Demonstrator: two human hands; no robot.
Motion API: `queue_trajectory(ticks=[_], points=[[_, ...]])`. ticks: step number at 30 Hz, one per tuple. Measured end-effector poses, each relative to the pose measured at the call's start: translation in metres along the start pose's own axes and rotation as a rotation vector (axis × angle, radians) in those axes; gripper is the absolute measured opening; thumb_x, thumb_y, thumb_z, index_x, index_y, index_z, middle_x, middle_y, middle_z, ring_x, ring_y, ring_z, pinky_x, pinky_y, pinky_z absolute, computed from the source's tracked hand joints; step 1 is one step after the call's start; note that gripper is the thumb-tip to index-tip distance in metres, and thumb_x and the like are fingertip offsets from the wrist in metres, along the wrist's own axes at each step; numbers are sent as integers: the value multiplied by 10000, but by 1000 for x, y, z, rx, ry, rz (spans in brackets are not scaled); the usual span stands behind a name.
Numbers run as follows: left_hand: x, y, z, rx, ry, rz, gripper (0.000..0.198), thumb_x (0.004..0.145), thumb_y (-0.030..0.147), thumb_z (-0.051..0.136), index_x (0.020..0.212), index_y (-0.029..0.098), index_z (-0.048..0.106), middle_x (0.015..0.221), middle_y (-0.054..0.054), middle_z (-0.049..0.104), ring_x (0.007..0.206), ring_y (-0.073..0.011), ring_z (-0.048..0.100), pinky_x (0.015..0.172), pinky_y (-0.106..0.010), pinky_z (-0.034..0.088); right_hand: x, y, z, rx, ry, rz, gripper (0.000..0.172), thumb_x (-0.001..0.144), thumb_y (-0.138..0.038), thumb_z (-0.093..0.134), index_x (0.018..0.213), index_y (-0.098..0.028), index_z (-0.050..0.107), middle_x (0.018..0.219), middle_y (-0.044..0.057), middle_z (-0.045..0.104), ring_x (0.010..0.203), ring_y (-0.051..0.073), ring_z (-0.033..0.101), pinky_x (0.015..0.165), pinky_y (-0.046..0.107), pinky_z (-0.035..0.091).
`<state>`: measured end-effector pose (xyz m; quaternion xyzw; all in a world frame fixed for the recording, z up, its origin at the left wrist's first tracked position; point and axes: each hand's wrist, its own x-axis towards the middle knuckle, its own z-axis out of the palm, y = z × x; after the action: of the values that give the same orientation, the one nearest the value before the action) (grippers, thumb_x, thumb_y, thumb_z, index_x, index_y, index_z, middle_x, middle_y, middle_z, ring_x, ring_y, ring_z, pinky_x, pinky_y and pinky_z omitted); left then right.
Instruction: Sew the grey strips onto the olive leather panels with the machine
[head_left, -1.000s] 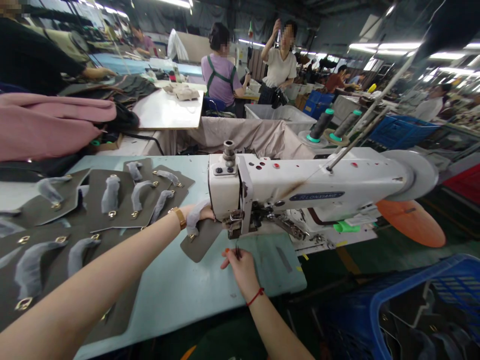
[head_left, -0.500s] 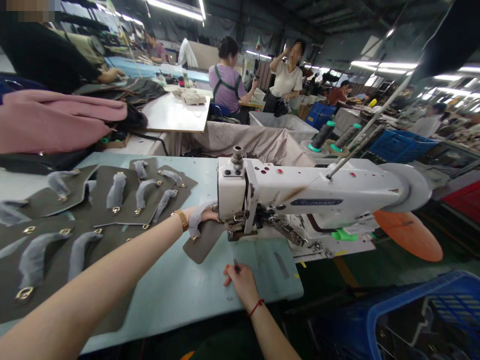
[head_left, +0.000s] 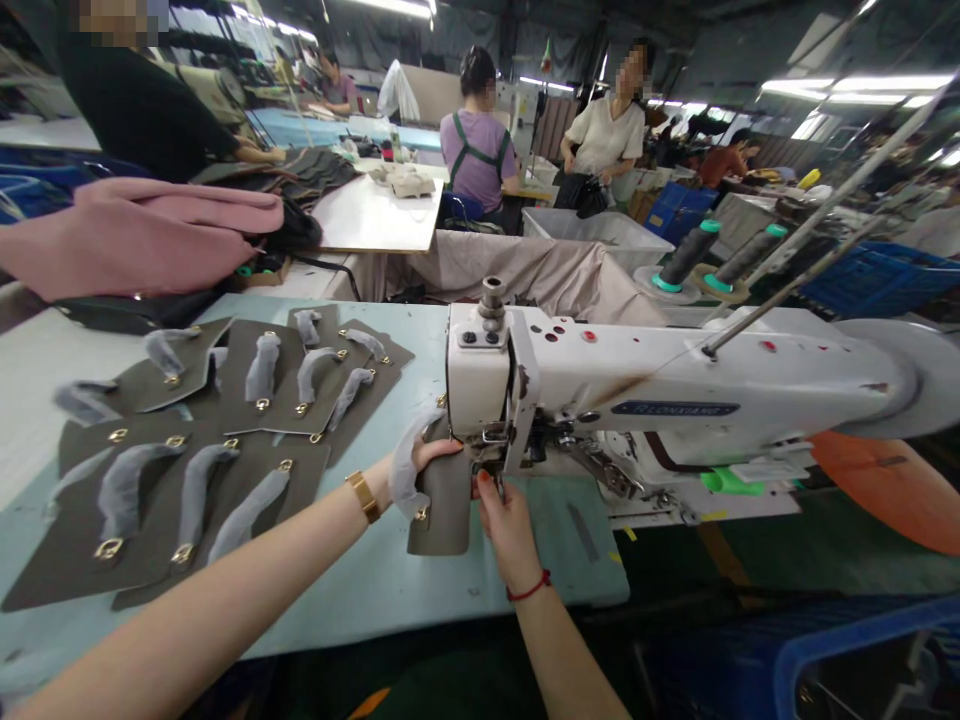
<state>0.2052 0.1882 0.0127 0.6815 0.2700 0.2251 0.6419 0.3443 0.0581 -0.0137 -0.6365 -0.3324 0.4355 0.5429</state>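
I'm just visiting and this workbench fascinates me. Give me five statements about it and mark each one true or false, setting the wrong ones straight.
1. The left hand touches a grey panel beside the sewing machine. True.
2. The gold band is on the right wrist. False: the gold band is on the left wrist; the right wears a red cord.
3. Two dark thread spools stand beyond the machine. True.
4. The orange disc lies among the panels at the left. False: the orange disc is at the right.
5. Wrapped straps with gold-coloured fittings lie at the left of the table. True.
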Motion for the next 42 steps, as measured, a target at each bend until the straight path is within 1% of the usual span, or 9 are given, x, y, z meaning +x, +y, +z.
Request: queue_trajectory(ticks=[4,8,13,15,19,25,29,35,42], points=[[-2,-2,-6,49,-20,46,536,695,554,655,1105,208,659,1118,-133,643,1026,-346,591,882,-492,501,9,-5,10,8,-12,0,409,771,-546,616,671,-149,613,519,-26,499,514,118,439,494,228,329],[-2,-3,-7,41,7,53,514,685,557,668,1050,195,682,1083,-139,656,1068,-353,577,919,-503,478,10,0,13,20,3,0,385,775,-522,621,677,-150,604,603,-4,562,567,129,482,530,228,365],[-5,-7,5,-165,88,-178,566,759,564,604,1162,167,620,1057,-156,668,951,-337,646,818,-474,540,10,2,15,32,24,2,379,769,-522,618,754,-145,648,699,35,643,668,177,569,576,243,416],[-7,-6,7,-243,56,-244,563,768,551,610,1161,149,616,1042,-161,674,946,-338,654,819,-475,542,10,1,15,34,29,4,384,762,-526,622,749,-143,650,703,44,655,677,188,585,574,247,424],[-9,-2,4,-329,-54,-278,526,713,527,690,1077,148,659,1049,-150,678,1033,-339,625,912,-482,504,11,-3,15,32,27,-4,394,749,-532,630,766,-139,658,740,56,676,687,195,602,580,251,436],[-5,-8,1,-372,-84,-368,517,722,511,686,1070,129,659,1020,-177,673,979,-359,652,898,-517,500,11,-4,13,-27,33,-16,422,744,-553,615,752,-133,654,729,67,675,671,200,597,550,249,426],[-4,-11,2,-378,-54,-368,537,669,531,724,1020,127,676,1007,-182,667,982,-372,650,912,-502,494,10,-7,12,-66,25,-25,420,754,-557,599,730,-139,639,704,59,664,661,196,592,547,244,419],[-9,-8,5,-345,-33,-359,573,681,554,706,1035,106,659,1013,-195,674,914,-360,673,857,-512,515,10,-10,12,-80,21,-39,398,777,-534,584,693,-146,612,647,31,624,611,175,549,529,242,387],[-14,4,-1,-270,-61,-261,575,622,593,736,1012,174,692,1022,-149,679,968,-323,650,919,-506,483,15,-6,12,-84,29,-59,383,778,-527,594,694,-154,618,655,25,611,635,172,539,546,240,397]])
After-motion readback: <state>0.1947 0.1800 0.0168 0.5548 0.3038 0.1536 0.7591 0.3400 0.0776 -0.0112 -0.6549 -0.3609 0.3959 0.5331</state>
